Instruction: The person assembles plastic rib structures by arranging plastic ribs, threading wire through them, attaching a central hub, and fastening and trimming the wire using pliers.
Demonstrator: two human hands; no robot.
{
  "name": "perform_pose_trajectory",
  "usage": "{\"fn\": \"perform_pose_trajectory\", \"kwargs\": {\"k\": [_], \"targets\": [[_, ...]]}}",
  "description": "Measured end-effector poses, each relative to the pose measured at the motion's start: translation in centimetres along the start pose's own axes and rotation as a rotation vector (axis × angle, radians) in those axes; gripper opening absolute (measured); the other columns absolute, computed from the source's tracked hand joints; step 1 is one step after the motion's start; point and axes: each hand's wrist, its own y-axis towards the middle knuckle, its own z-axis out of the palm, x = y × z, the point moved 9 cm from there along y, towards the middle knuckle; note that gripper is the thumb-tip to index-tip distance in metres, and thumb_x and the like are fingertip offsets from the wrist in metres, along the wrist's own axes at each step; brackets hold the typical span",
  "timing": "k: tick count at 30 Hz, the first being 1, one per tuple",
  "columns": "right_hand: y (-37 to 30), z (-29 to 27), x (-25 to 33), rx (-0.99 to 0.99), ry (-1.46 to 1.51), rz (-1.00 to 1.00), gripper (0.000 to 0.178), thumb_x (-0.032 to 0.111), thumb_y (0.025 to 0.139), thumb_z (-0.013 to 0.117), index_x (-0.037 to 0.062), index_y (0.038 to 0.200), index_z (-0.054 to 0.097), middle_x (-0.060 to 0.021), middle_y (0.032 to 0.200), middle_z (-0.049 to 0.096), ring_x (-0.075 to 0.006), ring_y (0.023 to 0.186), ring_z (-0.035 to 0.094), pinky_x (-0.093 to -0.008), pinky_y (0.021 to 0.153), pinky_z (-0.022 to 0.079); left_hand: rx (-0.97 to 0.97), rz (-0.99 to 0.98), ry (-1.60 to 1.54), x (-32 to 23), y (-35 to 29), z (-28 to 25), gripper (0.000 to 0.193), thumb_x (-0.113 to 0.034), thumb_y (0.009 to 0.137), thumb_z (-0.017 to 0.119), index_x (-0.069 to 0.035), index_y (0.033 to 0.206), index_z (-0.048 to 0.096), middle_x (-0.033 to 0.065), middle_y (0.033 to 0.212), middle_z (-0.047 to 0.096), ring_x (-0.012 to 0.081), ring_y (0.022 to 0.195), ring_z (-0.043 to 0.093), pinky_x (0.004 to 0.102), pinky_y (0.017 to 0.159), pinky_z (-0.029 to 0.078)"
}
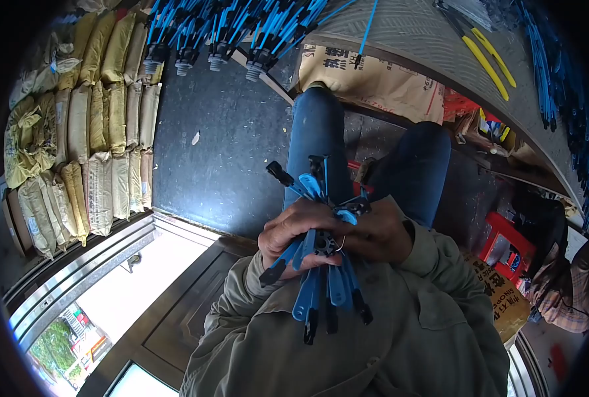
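In front of my torso I hold a bundle of blue strips with black ends [336, 286], fanned out around a round black hub [324, 242]. My left hand [294, 225] is closed around the strips on the hub's left side. My right hand [379, 233] is closed against the hub's right side, its fingertips partly hidden by strips and by the left hand. A thin bright curved wire [340, 245] shows beside the hub. Some strips point forward over my knees, others back toward my jacket.
Bundles of similar blue strips with grey threaded ends [238, 36] overhang the bench's left end. On the grey bench [407, 30] lie yellow-handled pliers [489, 63] and more strips [552, 73]. Stacked sacks [99, 126] line the left wall. A red stool [506, 245] stands at right.
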Motion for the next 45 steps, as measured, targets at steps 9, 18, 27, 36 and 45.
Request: {"fn": "perform_pose_trajectory", "kwargs": {"k": [9, 18, 27, 36, 45], "targets": [[0.0, -1.2, -0.9, -0.033, -0.046, 0.125, 0.011, 0.014, 0.073, 0.073, 0.0073, 0.081, 0.068, -0.0067, 0.070, 0.062, -0.0188, 0.060, 0.062, -0.0288, 0.052, 0.046, -0.043, 0.044, 0.061, -0.3, 0.4, 0.4, 0.035, -0.014, 0.072, 0.077, 0.000, 0.099, 0.059, 0.0115, 0.091, 0.063, 0.0216, 0.082, 0.061, 0.0330, 0.076, 0.048], [0.7, -2.5, -3.9, -0.022, 0.140, 0.232, 0.012, 0.012, 0.070, 0.076, 0.0043, 0.071, 0.067, -0.0074, 0.065, 0.062, -0.0124, 0.057, 0.060, -0.0265, 0.049, 0.041, -0.021, 0.000, 0.124, 0.6, 1.5, 1.1, 0.032, -0.011, 0.072, 0.076, -0.002, 0.097, 0.059, 0.0102, 0.091, 0.061, 0.0195, 0.083, 0.061, 0.0309, 0.075, 0.047], [4.6, -9.3, -2.0, 0.104, -0.116, 0.184, 0.015, 0.020, 0.085, 0.061, 0.0053, 0.085, 0.064, -0.0082, 0.075, 0.064, -0.0131, 0.066, 0.059, -0.0266, 0.064, 0.046, -0.206, -0.238, 0.127, 2.7, 1.6, -0.2, 0.021, -0.003, 0.075, 0.071, -0.002, 0.093, 0.061, 0.0076, 0.086, 0.063, 0.0146, 0.081, 0.061, 0.0276, 0.073, 0.048], [5.1, -25.7, -0.4, -0.464, -1.700, 0.170, 0.021, 0.023, 0.083, 0.064, 0.0055, 0.083, 0.053, -0.0071, 0.087, 0.060, -0.0267, 0.077, 0.059, -0.0318, 0.062, 0.046, 0.048, -0.250, -0.031, 0.6, 2.6, 1.8, 0.023, -0.003, 0.070, 0.076, 0.000, 0.089, 0.063, 0.0055, 0.077, 0.062, 0.0126, 0.072, 0.060, 0.0261, 0.065, 0.047], [-1.2, -14.0, 3.5, -0.272, -0.292, 0.302, 0.018, 0.017, 0.082, 0.062, 0.0057, 0.095, 0.059, -0.0113, 0.100, 0.054, -0.0164, 0.087, 0.054, -0.0278, 0.072, 0.044, 0.156, -0.291, -0.072, 2.0, 2.4, 1.8, 0.030, -0.008, 0.069, 0.078, -0.003, 0.096, 0.064, 0.0065, 0.087, 0.065, 0.0150, 0.079, 0.062, 0.0286, 0.074, 0.049]]}}
